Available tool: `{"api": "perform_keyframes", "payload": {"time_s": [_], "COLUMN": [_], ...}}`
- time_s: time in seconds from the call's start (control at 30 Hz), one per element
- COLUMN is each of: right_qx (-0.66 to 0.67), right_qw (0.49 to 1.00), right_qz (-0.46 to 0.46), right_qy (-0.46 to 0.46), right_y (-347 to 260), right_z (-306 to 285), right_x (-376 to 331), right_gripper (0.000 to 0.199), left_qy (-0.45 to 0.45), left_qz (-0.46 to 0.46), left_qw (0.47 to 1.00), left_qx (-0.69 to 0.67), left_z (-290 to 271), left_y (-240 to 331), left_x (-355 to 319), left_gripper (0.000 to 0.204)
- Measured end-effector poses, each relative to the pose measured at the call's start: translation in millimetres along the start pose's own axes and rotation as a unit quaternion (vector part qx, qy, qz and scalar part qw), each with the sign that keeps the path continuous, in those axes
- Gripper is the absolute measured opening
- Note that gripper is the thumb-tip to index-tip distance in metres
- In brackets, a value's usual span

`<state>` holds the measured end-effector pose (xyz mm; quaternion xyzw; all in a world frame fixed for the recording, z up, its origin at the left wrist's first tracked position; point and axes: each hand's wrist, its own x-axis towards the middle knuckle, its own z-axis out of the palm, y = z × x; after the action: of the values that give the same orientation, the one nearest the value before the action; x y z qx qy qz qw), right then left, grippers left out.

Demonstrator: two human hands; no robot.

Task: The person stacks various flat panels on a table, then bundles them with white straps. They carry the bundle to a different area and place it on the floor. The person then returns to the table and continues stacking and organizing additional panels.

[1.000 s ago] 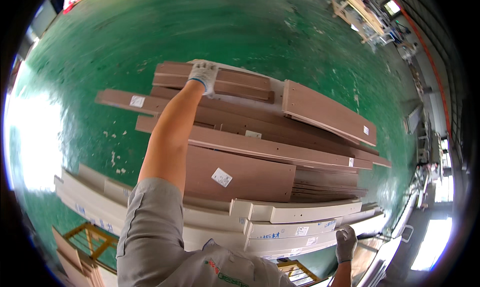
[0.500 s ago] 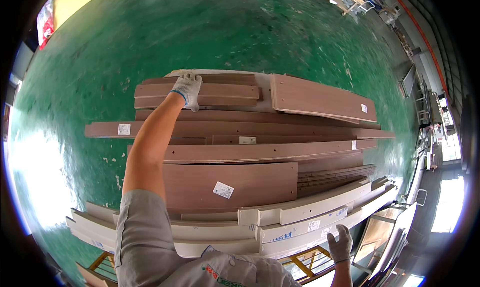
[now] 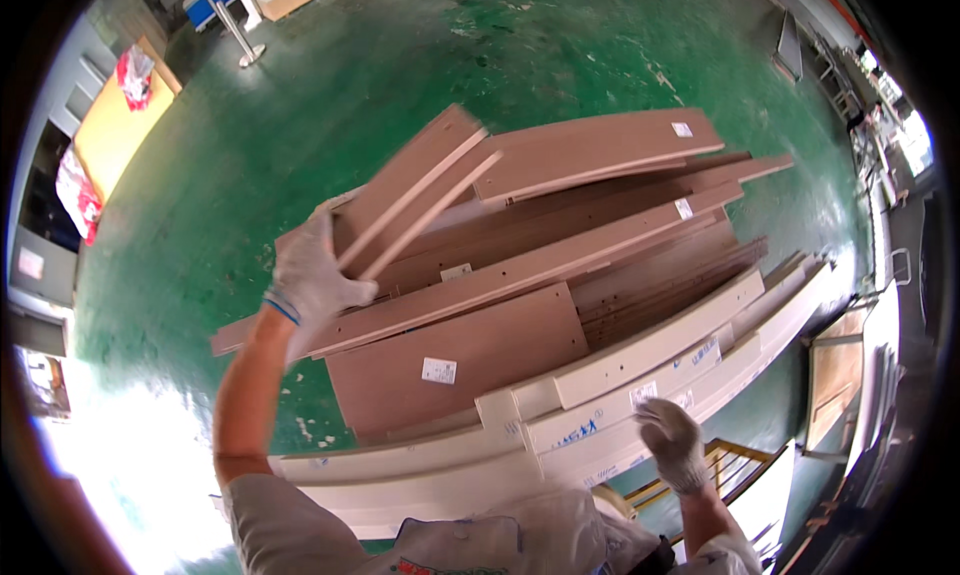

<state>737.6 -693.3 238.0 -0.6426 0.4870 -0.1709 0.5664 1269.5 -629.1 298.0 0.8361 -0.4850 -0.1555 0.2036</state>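
My left hand (image 3: 315, 275), in a pale knitted glove with a blue cuff, is closed around the near end of a couple of narrow brown boards (image 3: 420, 200). These are tilted, with their far ends pointing up to the right over the stack. My right hand (image 3: 670, 443), gloved too, hovers by the cream boards (image 3: 590, 430) at the lower right with nothing in it; its fingers are loosely bent. Below the held boards lie long brown boards (image 3: 540, 285) with small holes, and a wide brown panel (image 3: 460, 355) with a white label.
Another wide brown panel (image 3: 600, 150) lies at the back of the stack. A yellow metal frame (image 3: 735, 460) stands at the lower right, near leaning sheets (image 3: 840, 375). Green floor (image 3: 400, 65) surrounds the stack. A yellow-topped table (image 3: 120, 145) is at the far left.
My left hand has taken hold of the narrow brown boards and swung them up off the stack, toward the left. My right hand has moved up slightly beside the cream boards. The view has turned left.
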Motion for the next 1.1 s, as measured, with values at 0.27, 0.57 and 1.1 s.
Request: {"api": "perform_keyframes", "payload": {"time_s": [0.27, 0.57, 1.1], "right_qx": [0.151, 0.249, -0.089], "right_qw": [0.968, 0.923, 0.859], "right_qz": [-0.18, -0.133, 0.026], "right_qy": [-0.085, 0.261, 0.503], "right_y": [-41.9, 84.7, 192.2], "right_z": [31.0, -250.9, -559.2], "right_x": [-9.0, -122.2, -147.3], "right_gripper": [0.083, 0.064, 0.109], "left_qy": [-0.079, -0.358, -0.651], "left_qz": [0.109, 0.045, 0.083], "left_qw": [0.936, 0.756, 0.529], "left_qx": [-0.325, -0.547, -0.538], "left_z": [141.0, 350.9, 593.0], "left_y": [296.1, 544.9, 890.7], "left_x": [-115.3, -161.4, -161.6], "left_gripper": [0.081, 0.033, 0.067]}}
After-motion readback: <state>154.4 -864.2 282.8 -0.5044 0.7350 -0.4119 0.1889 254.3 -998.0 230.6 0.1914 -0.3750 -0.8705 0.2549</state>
